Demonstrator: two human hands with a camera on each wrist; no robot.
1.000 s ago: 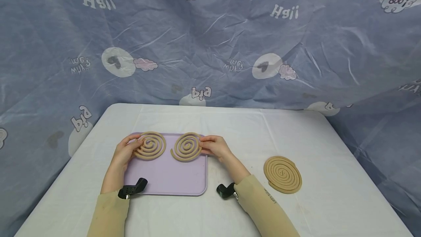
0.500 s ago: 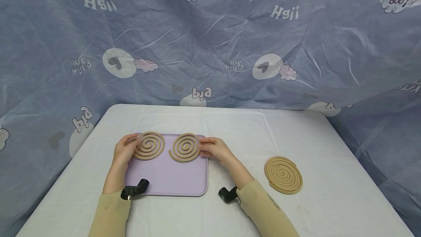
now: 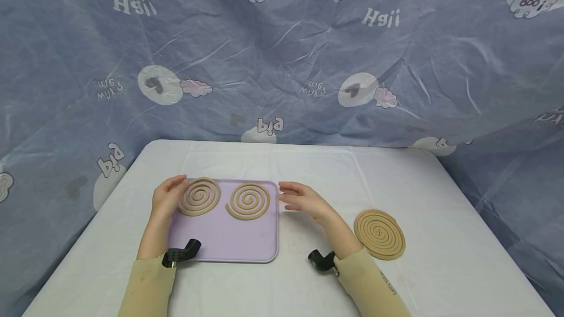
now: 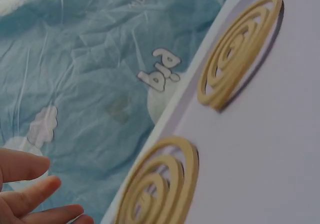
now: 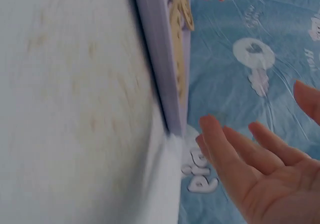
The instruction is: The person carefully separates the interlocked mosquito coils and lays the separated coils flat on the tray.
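Observation:
Two tan spiral mosquito coils lie flat at the far side of a lilac tray: the left coil (image 3: 199,196) and the right coil (image 3: 248,201). My left hand (image 3: 165,200) is at the tray's left edge, close beside the left coil. In the left wrist view its fingers (image 4: 30,196) are spread and hold nothing. Just past the tray's right edge is my right hand (image 3: 308,201), apart from the right coil. The right wrist view shows its fingers (image 5: 220,141) loosely extended, with nothing between them and the thumb.
The lilac tray (image 3: 224,241) rests on a white-covered table (image 3: 291,297), left of the middle. A denser tan coil disc (image 3: 379,234) lies on the table at the right, near my right forearm. A blue printed cloth (image 3: 282,53) hangs behind.
My right hand has let go of the right coil and moved right, off the tray. The left fingers have released the left coil. The right coil now lies slightly nearer me.

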